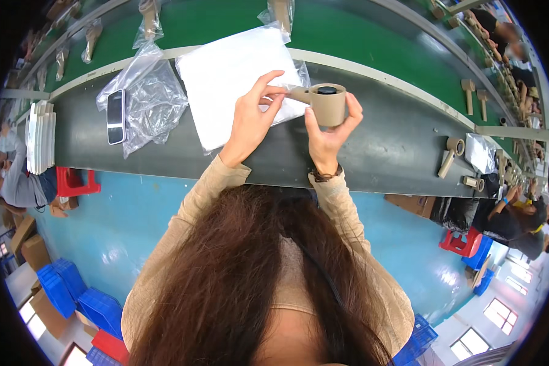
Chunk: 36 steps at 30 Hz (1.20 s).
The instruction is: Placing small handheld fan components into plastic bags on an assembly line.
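My right hand (328,137) grips a beige scoop-shaped plastic part (327,105) by its round cup, which has a black cap on top. My left hand (253,119) pinches the end of the part's short handle between thumb and fingers. Both hands hover over the grey workbench (396,146), just in front of a stack of white flat bags (226,73).
Crumpled clear plastic bags (155,100) and a phone (115,116) lie at the left. More beige parts (450,152) rest at the right. A green conveyor belt (348,30) carries bagged parts behind. Other people sit at both sides; blue crates (73,293) stand on the floor.
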Motion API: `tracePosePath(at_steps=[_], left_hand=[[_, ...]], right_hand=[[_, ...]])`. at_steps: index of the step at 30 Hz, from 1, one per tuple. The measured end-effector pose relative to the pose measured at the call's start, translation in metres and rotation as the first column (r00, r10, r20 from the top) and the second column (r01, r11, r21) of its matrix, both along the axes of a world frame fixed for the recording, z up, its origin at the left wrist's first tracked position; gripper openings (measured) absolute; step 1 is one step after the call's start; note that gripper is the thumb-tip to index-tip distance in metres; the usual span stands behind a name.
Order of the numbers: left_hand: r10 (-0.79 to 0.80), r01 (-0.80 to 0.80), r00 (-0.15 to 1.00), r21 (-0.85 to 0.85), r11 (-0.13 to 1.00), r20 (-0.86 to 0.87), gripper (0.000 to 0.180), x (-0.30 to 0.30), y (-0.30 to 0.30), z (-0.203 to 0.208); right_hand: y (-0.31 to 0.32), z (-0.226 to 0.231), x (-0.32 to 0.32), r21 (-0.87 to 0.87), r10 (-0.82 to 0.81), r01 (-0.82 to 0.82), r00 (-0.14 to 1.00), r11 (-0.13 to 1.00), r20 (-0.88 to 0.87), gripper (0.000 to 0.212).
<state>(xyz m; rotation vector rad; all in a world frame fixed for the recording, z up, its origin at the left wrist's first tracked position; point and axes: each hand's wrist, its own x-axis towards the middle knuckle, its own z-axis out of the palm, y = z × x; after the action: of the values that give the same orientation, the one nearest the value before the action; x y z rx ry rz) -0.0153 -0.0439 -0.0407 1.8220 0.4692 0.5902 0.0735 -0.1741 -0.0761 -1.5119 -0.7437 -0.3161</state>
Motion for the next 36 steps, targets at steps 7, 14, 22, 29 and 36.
tracePosePath(at_steps=[7,14,22,29,36], left_hand=[[0.100,-0.079,0.982,-0.131,0.988,0.160,0.046,0.002,0.008,0.010],[-0.031,0.179,0.932,-0.386,0.905,0.361,0.052,0.002,0.005,0.023],[0.007,-0.074,0.942,0.189,0.979,0.334,0.052,-0.003,0.025,0.055],[0.055,-0.213,0.967,0.673,0.708,0.249,0.050,-0.002,0.051,0.053],[0.098,-0.187,0.980,0.618,0.763,0.175,0.030,0.017,0.091,0.031]], right_hand=[[0.008,0.012,-0.012,0.135,-0.028,0.020,0.998,0.991,0.056,0.072],[0.027,-0.002,-0.014,0.045,0.090,-0.090,0.996,0.995,0.001,0.075],[0.027,0.059,-0.007,-0.462,0.248,-0.093,0.925,0.882,0.287,0.069],[0.044,0.099,0.027,-0.789,0.393,0.017,0.861,0.614,0.324,0.068],[0.088,0.100,0.096,-0.890,0.692,-0.010,0.632,0.457,0.348,0.050]])
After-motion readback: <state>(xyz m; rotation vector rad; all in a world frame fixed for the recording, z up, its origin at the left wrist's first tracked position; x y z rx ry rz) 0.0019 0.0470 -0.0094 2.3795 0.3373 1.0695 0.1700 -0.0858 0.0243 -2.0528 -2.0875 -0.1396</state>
